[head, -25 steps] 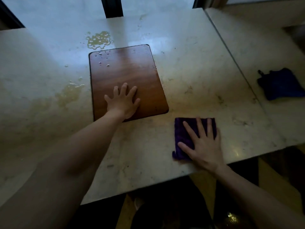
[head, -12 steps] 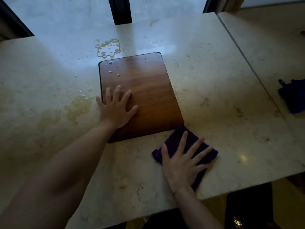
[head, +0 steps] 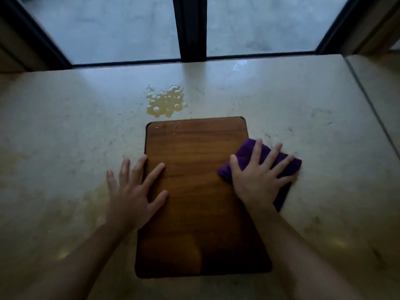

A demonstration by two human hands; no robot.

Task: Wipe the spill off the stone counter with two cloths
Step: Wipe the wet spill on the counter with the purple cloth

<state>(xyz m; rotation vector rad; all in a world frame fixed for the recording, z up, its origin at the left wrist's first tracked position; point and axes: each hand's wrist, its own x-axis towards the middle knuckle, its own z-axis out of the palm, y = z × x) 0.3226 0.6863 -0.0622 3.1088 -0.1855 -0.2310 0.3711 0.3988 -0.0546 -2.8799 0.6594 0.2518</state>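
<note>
Resting flat at the left edge of the wooden board (head: 201, 191), the left hand (head: 134, 191) lies palm down with fingers spread and straight; its thumb and forefinger lie on the board's wood, the other three fingers on the stone counter (head: 65, 131) just left of the board. It holds nothing. Counter left of the board: pale stone, with a faint yellowish smear beneath and beside that hand, hard to bound in the dim light. Spill (head: 165, 101): a yellowish puddle with bubbles, lying on the counter just beyond the board's far left corner, close to the edge but apart from it; a few droplets (head: 171, 126) sit on the board's far left corner itself. Board: dark brown, rounded corners, long side running away from the viewer, flat on the counter. Right hand (head: 257, 176): palm down, fingers splayed and straight, pressing on the purple cloth (head: 287, 163), not curled round it. Cloth bunched, straddling the board's right edge about midway along it, part on wood, part on stone. Only this one cloth is in view. Right of the board: a dark seam (head: 368, 100) in the stone runs diagonally toward the near right. Beyond the board, behind the counter's far edge, a dark window frame (head: 189, 29) with a central upright post.
</note>
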